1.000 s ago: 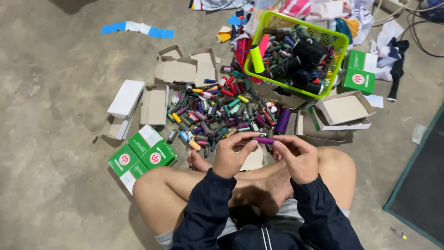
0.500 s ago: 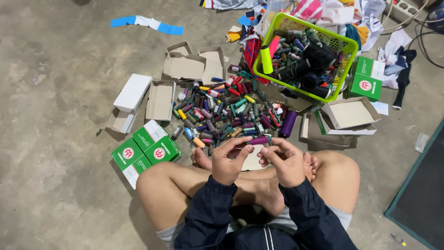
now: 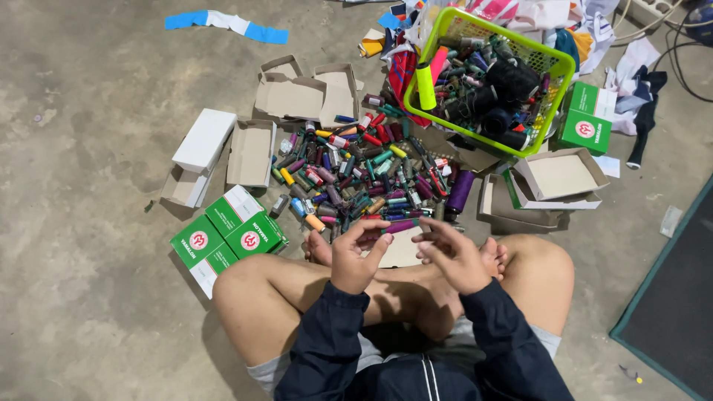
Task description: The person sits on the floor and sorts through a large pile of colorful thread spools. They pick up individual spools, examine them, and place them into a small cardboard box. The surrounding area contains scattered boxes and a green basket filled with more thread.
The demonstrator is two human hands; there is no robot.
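hands: the left hand [image 3: 355,256] and right hand [image 3: 454,256] are both up over the crossed legs, pinching the two ends of one purple spool [image 3: 402,226] between fingertips, other fingers fanned loose

spool: held level just off the near edge of the heap, at 12 o'clock from the lap

heap: the pile of thread spools [image 3: 364,174] on the concrete is still pretty big and all mixed colours, so I'd say most of the sorting is left

basket: the green basket [image 3: 553,63] at 1 o'clock is already well loaded with spools and dark cones

boxes: open cardboard boxes [image 3: 251,152] at 10 o'clock and another open box [image 3: 558,177] at 2 o'clock look empty; closed green boxes [image 3: 226,234] sit at 9 o'clock

guess: early to midway, honestly
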